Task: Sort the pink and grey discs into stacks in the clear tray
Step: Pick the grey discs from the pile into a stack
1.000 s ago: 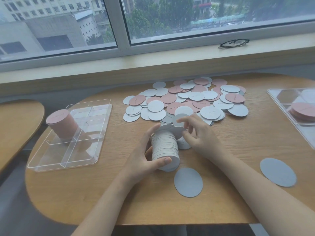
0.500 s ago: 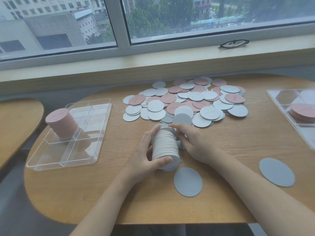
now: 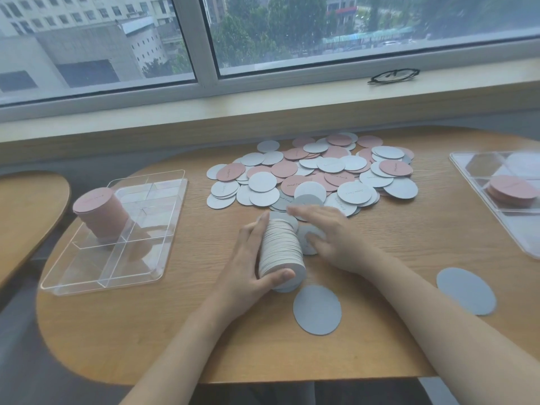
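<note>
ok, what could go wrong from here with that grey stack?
1. The grey stack is tall and leaning, with only the left hand gripping it; it may fan out when lifted.
2. The right hand lies on loose discs beside it and may drag them along.
3. The pink stack in the tray already tilts; a bump could topple it.

Pink and pale grey discs are lying mixed in a heap, some showing thin dark handwriting. The stack is showing off-white edges. Two loose discs are showing a flat blue-grey face. The stack in the clear tray is looking dusty pink. The table is showing warm tan wood grain. Black glasses are sitting on a cream sill.
</note>
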Available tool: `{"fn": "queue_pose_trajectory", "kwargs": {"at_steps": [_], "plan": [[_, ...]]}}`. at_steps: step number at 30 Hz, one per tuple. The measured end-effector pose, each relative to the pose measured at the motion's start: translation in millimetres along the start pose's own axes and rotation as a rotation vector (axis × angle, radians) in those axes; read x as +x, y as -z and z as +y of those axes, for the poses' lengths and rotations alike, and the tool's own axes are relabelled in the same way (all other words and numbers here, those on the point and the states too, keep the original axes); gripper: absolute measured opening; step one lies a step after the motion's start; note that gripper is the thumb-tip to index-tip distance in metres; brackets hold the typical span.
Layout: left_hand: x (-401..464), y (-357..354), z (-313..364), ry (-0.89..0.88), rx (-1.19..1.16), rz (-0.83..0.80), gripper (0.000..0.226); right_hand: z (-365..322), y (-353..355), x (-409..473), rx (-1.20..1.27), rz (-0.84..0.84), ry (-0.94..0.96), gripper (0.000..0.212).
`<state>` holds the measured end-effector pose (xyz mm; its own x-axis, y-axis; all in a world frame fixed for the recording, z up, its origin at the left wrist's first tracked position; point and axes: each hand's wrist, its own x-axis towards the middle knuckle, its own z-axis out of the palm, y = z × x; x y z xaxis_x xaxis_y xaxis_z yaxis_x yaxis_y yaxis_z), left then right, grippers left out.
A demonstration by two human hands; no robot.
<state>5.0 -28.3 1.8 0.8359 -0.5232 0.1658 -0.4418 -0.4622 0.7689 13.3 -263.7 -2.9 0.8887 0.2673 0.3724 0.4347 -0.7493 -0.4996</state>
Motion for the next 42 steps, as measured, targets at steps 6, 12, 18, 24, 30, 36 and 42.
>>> {"fn": "queue_pose_trajectory", "kwargs": {"at_steps": [6,12,18,24,30,36,42], "plan": [[-2.1,1.9,-0.5,0.022,-0.051,-0.015,0.114,47.3,28.0,2.4,-0.249,0.293,-0.452,0.05],[-1.9,1.1,-1.8,0.008,-0.059,-0.013,0.114,50.3,29.3,0.6,-0.369,0.037,-0.642,0.08],[-2.3,1.3,-1.2,0.011,-0.065,-0.007,0.113,38.4,31.8,-2.9,-0.397,0.08,-0.573,0.067],[-3.2,1.7,-0.2,0.007,-0.078,0.001,0.112,29.6,36.0,-2.1,-0.458,0.197,-0.541,0.034],[-3.5,2.2,1.2,0.004,-0.08,0.009,0.111,29.5,41.7,-4.3,-0.492,0.425,-0.513,0.027],[-3.5,2.8,-1.1,0.005,-0.105,0.017,0.109,27.9,36.3,-4.6,-0.047,0.525,-0.455,0.019],[-2.6,2.6,-4.5,0.019,-0.172,0.002,0.113,-2.6,20.4,-0.7,0.325,0.347,-0.312,0.014]]}}
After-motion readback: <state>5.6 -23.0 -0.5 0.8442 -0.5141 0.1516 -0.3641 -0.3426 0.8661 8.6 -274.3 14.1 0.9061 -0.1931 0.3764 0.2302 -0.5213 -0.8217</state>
